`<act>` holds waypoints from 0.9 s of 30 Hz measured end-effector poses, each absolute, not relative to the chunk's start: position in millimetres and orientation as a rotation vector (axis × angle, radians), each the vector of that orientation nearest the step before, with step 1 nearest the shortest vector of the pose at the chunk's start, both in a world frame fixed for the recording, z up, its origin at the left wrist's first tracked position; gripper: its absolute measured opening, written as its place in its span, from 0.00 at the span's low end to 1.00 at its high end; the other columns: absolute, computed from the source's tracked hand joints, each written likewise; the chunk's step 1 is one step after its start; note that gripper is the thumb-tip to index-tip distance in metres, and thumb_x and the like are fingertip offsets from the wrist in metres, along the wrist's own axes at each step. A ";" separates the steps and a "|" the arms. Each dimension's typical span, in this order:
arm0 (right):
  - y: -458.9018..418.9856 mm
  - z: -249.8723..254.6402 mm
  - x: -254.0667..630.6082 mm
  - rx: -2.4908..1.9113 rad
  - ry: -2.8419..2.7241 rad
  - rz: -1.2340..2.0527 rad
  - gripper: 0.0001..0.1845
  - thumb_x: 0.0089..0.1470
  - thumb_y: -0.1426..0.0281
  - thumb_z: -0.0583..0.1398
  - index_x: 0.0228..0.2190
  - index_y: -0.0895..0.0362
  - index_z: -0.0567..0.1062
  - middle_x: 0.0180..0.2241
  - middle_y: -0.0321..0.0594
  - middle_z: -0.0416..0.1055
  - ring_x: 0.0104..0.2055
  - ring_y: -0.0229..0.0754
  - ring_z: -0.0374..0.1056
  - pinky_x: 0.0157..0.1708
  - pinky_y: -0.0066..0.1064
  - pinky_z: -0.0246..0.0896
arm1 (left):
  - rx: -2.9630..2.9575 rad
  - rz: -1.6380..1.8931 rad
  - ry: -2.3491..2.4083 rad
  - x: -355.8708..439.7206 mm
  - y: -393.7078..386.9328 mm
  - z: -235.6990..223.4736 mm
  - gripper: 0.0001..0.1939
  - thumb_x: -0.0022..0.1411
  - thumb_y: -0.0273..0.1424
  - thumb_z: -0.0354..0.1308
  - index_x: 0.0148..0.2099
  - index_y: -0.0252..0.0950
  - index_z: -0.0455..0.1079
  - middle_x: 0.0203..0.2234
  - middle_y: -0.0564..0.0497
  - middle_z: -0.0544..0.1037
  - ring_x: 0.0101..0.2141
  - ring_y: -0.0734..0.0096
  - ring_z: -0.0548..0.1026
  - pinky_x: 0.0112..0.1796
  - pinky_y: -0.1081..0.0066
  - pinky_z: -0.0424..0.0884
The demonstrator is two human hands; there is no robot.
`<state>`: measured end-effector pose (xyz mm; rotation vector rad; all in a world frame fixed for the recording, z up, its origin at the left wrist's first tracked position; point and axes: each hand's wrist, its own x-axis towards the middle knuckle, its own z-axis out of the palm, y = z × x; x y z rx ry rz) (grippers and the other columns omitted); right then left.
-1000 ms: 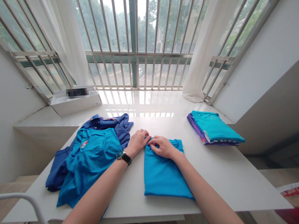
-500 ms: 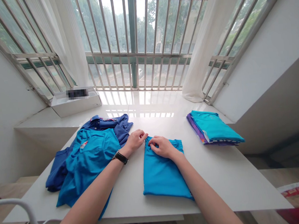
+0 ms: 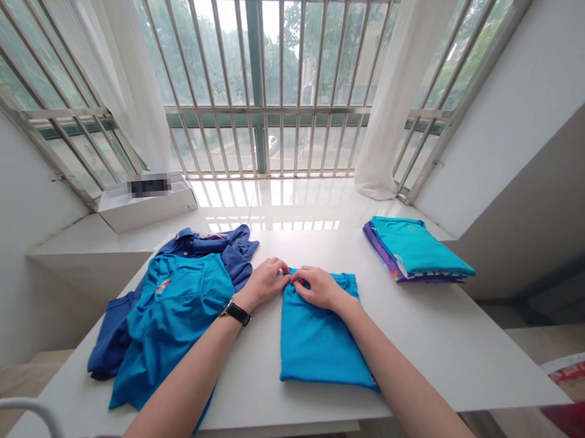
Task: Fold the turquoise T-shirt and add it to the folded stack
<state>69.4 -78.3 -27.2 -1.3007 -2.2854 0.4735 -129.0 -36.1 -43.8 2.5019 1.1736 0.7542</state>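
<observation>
Bringing your left hand back in beside your right hand, you now have both at the far left corner of the folded blue shirt, flat on the bench. Each grip: fingers curled, touching cloth; cannot tell whether either pinches it.

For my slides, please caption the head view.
Left hand and right hand at a corner of a folded blue shirt on a white table.

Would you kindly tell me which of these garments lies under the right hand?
The folded blue garment in the middle, under the right hand; rumpled clothes lie left, a folded stack right, both clear of that hand.
</observation>
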 end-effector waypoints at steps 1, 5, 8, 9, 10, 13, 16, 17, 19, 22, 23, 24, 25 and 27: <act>-78.2 -27.3 69.6 -1.300 -2.288 0.470 0.08 0.59 0.71 0.57 0.32 0.56 0.77 0.30 0.36 0.69 0.31 0.36 0.64 0.34 0.27 0.56 | 2.505 0.758 1.168 -129.0 -36.3 -43.9 0.08 0.64 0.37 0.57 0.40 0.38 0.72 0.35 0.49 0.75 0.39 0.63 0.73 0.39 0.67 0.68; -78.4 -26.8 69.8 -1.304 -2.297 0.445 0.08 0.59 0.70 0.57 0.31 0.56 0.76 0.28 0.35 0.68 0.31 0.37 0.64 0.34 0.27 0.56 | 2.500 0.773 1.164 -128.8 -36.7 -44.8 0.09 0.64 0.38 0.57 0.40 0.38 0.72 0.36 0.48 0.76 0.39 0.62 0.73 0.39 0.67 0.68; -78.7 -26.6 69.5 -1.307 -2.299 0.438 0.08 0.59 0.70 0.57 0.32 0.56 0.77 0.29 0.35 0.68 0.31 0.37 0.64 0.34 0.27 0.56 | 2.494 0.761 1.171 -128.7 -36.8 -44.7 0.10 0.64 0.39 0.57 0.41 0.38 0.72 0.37 0.47 0.76 0.39 0.62 0.73 0.40 0.66 0.69; -78.8 -26.6 69.4 -1.307 -2.300 0.436 0.08 0.59 0.70 0.57 0.32 0.56 0.77 0.29 0.36 0.68 0.31 0.37 0.64 0.34 0.27 0.56 | 2.496 0.755 1.173 -128.6 -36.9 -44.5 0.10 0.64 0.39 0.57 0.41 0.38 0.72 0.37 0.47 0.76 0.39 0.62 0.73 0.40 0.66 0.69; -78.9 -26.6 69.3 -1.307 -2.301 0.434 0.08 0.59 0.70 0.57 0.33 0.56 0.77 0.29 0.36 0.68 0.31 0.37 0.64 0.34 0.27 0.56 | 2.499 0.751 1.174 -128.5 -36.9 -44.2 0.10 0.65 0.39 0.57 0.42 0.38 0.72 0.37 0.47 0.76 0.39 0.62 0.73 0.40 0.66 0.69; -79.0 -26.6 69.3 -1.314 -2.304 0.423 0.08 0.59 0.70 0.57 0.32 0.56 0.77 0.29 0.36 0.68 0.31 0.37 0.64 0.34 0.27 0.56 | 2.516 0.749 1.170 -128.3 -37.1 -43.5 0.10 0.65 0.39 0.57 0.41 0.38 0.72 0.37 0.47 0.76 0.39 0.62 0.73 0.40 0.66 0.69; -79.1 -26.3 69.4 -1.319 -2.304 0.430 0.08 0.59 0.69 0.57 0.33 0.55 0.77 0.29 0.36 0.68 0.31 0.37 0.64 0.34 0.28 0.56 | 2.531 0.752 1.164 -128.3 -37.0 -43.7 0.11 0.65 0.40 0.56 0.41 0.38 0.72 0.36 0.47 0.76 0.39 0.62 0.73 0.39 0.67 0.69; -79.1 -26.2 69.4 -1.318 -2.303 0.434 0.08 0.59 0.69 0.57 0.33 0.55 0.77 0.29 0.36 0.68 0.31 0.37 0.64 0.34 0.28 0.56 | 2.533 0.754 1.165 -128.2 -37.0 -43.9 0.11 0.65 0.40 0.56 0.41 0.38 0.72 0.36 0.47 0.76 0.39 0.62 0.73 0.39 0.67 0.69; -79.0 -26.1 69.4 -1.315 -2.303 0.439 0.08 0.59 0.69 0.57 0.34 0.55 0.77 0.29 0.36 0.68 0.31 0.37 0.64 0.34 0.28 0.56 | 2.534 0.755 1.167 -128.2 -36.9 -44.2 0.11 0.65 0.40 0.56 0.41 0.38 0.71 0.36 0.47 0.76 0.39 0.62 0.73 0.39 0.67 0.68; -78.8 -26.4 69.5 -1.312 -2.302 0.437 0.08 0.59 0.69 0.57 0.33 0.56 0.77 0.29 0.36 0.68 0.31 0.37 0.64 0.34 0.28 0.56 | 2.532 0.758 1.164 -128.0 -37.1 -43.9 0.11 0.65 0.39 0.56 0.41 0.38 0.71 0.36 0.48 0.76 0.39 0.62 0.73 0.39 0.67 0.68; -78.7 -26.6 69.5 -1.311 -2.302 0.435 0.08 0.59 0.69 0.57 0.33 0.56 0.77 0.29 0.36 0.68 0.31 0.37 0.64 0.34 0.28 0.56 | 2.532 0.759 1.162 -128.0 -37.3 -43.6 0.10 0.65 0.39 0.56 0.41 0.38 0.71 0.36 0.48 0.76 0.39 0.62 0.73 0.39 0.66 0.68; -78.6 -26.8 69.6 -1.310 -2.303 0.433 0.08 0.59 0.70 0.57 0.33 0.56 0.77 0.29 0.35 0.68 0.31 0.37 0.64 0.34 0.28 0.56 | 2.533 0.759 1.162 -127.9 -37.6 -43.2 0.10 0.65 0.39 0.56 0.41 0.38 0.71 0.36 0.48 0.76 0.39 0.62 0.73 0.39 0.66 0.68; -78.5 -27.0 69.6 -1.309 -2.303 0.431 0.08 0.59 0.69 0.57 0.33 0.56 0.77 0.29 0.35 0.67 0.31 0.37 0.64 0.34 0.28 0.56 | 2.534 0.758 1.164 -127.9 -37.9 -42.7 0.10 0.65 0.39 0.56 0.41 0.38 0.71 0.36 0.48 0.76 0.39 0.62 0.73 0.39 0.66 0.68; -78.3 -27.4 69.5 -1.307 -2.304 0.427 0.08 0.59 0.69 0.57 0.33 0.56 0.77 0.29 0.35 0.68 0.31 0.37 0.64 0.34 0.27 0.56 | 2.536 0.751 1.170 -127.7 -38.5 -41.9 0.10 0.65 0.38 0.56 0.41 0.38 0.71 0.36 0.48 0.76 0.39 0.62 0.73 0.39 0.66 0.68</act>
